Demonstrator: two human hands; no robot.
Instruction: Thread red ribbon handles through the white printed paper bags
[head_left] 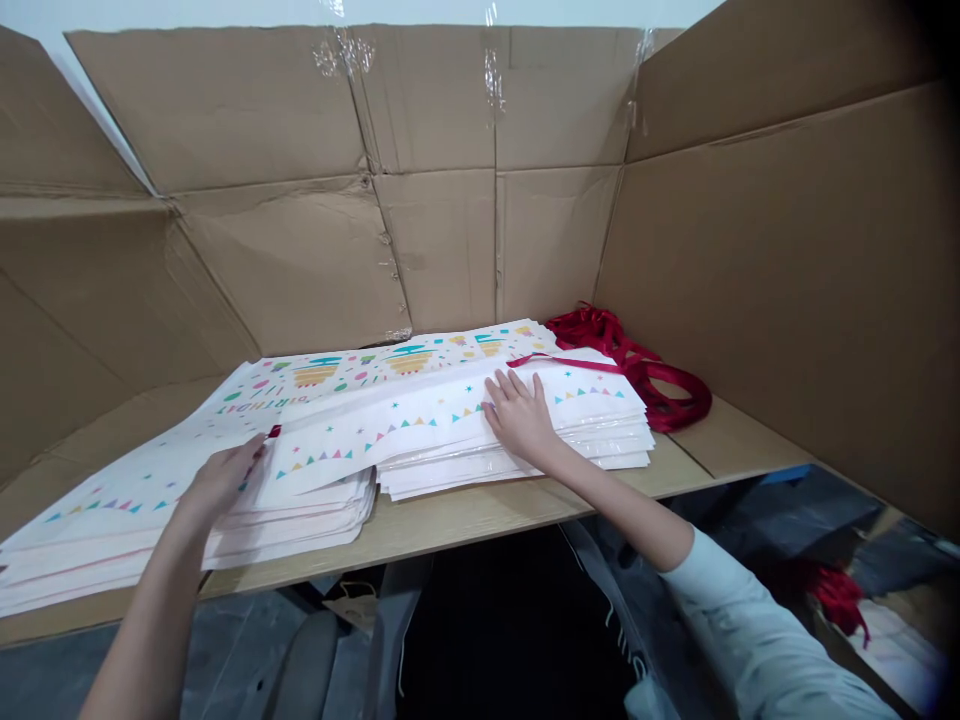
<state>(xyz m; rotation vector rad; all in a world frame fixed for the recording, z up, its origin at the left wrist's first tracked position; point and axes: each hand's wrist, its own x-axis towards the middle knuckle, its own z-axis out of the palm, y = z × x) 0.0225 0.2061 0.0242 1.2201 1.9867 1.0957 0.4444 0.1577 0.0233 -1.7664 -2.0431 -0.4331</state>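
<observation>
A long white printed sheet (420, 425) with rows of colored pennants and stars lies across two stacks, its upper edge folded over. My right hand (521, 418) rests on it, palm down, with the fingers apart. A dark red ribbon (566, 362) runs along the sheet's upper edge at the right. At the sheet's left end, a short red ribbon end (274, 431) shows at the fingertips of my left hand (225, 480), whose fingers are closed around it. The middle stretch of ribbon is out of sight.
Birthday-print sheets (150, 470) are stacked at the left; a stack of white sheets in clear plastic (517, 462) lies at center right. Coiled red ribbon (667, 395) sits behind. Cardboard walls (277, 250) enclose the table (420, 525). More red ribbon (838, 598) lies below right.
</observation>
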